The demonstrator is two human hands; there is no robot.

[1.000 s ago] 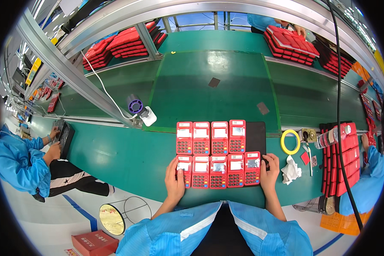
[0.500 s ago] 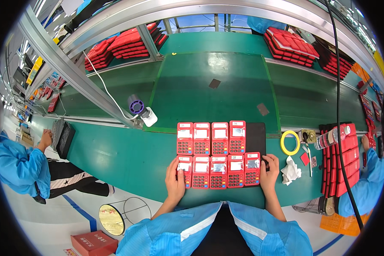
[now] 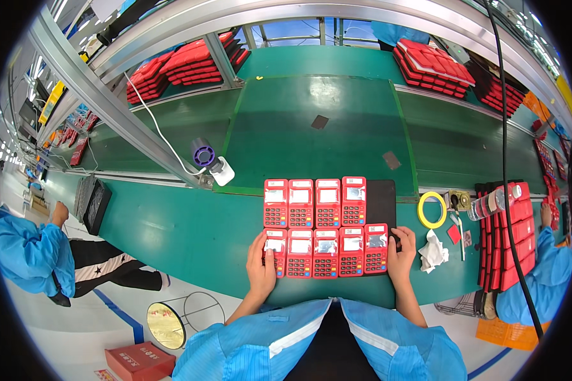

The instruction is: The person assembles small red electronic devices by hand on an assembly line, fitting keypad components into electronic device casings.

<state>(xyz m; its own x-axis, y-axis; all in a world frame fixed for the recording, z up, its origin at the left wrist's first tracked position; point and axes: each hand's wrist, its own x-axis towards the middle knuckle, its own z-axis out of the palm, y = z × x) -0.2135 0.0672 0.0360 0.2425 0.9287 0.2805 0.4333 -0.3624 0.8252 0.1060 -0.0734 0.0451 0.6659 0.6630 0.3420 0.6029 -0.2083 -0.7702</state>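
Several red card payment terminals with grey keypads lie face up in two rows on a black tray. The tray's black surface shows bare at the far right corner. At the left end, my left hand is closed on the tray's edge, its thumb against the nearest terminal in the near row. Around the right edge curl the fingers of my right hand, beside the last terminal of that row. My fingertips are partly hidden at both sides.
Right of the tray are yellow tape, a crumpled white tissue, a plastic bottle and stacked red-filled trays. A small purple-rimmed fan stands at left. Co-workers in blue sleeves flank the bench.
My hands and the tray keep their places; the whole view shifts very slightly. At the far left, the co-worker's hand has drawn back from the dark trays.
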